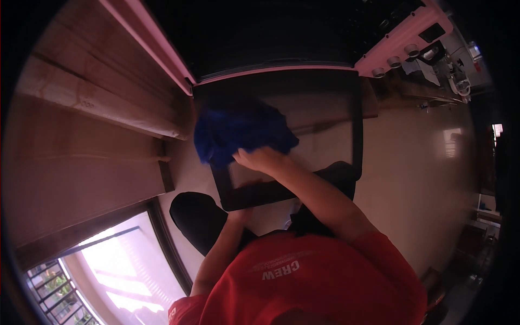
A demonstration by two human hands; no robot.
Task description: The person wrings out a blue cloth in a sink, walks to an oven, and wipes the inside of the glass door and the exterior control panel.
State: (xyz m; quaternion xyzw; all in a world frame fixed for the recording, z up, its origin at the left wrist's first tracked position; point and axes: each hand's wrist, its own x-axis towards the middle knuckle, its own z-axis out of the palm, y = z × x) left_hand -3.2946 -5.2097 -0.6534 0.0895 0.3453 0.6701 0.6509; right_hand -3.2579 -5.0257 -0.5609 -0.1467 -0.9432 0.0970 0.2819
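Observation:
A crumpled blue cloth lies against the glass panel of a dark-framed oven door, covering its left part. My right hand grips the cloth's near edge; the cloth and the hand are slightly blurred. The door hangs lowered from a pink oven, and the floor shows through its glass. My left hand is at the door's near edge, towards the left corner. Its fingers are mostly hidden under the dark frame, so their grip cannot be made out.
Control knobs line the oven's pink front at the upper right. Beyond them stands a counter with a corded appliance. Brown panels rise close on the left. My bent knees flank the door. A barred window is at lower left.

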